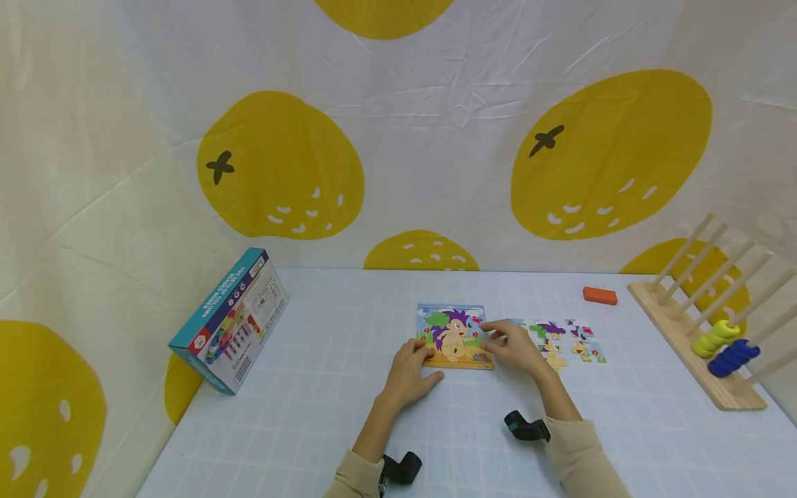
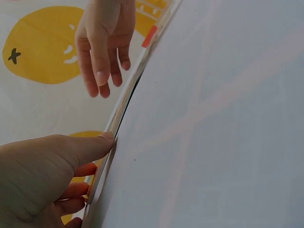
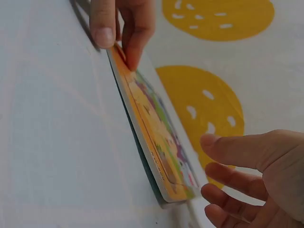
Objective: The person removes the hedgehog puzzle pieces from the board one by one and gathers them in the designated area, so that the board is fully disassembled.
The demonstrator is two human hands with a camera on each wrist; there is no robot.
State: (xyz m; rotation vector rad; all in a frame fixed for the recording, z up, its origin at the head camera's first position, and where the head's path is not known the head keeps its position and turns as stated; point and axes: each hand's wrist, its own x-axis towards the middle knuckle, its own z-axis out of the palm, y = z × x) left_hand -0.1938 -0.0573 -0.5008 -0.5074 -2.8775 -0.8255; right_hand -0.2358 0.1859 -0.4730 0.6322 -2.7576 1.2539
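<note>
While left hand (image 1: 407, 373) pinches puzzle (image 1: 456, 337), right hand (image 1: 518, 346) loosely spread beside; pale checked tabletop (image 1: 311, 429), yellow-patterned backdrop (image 1: 436, 152) behind.

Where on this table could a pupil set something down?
Bare patches lie between the box and the puzzle board, and between the loose pieces and the rod stand. It is crowded around the puzzle board: the left hand pinches it, the right hand is beside it, and the loose pieces lie close.
</note>
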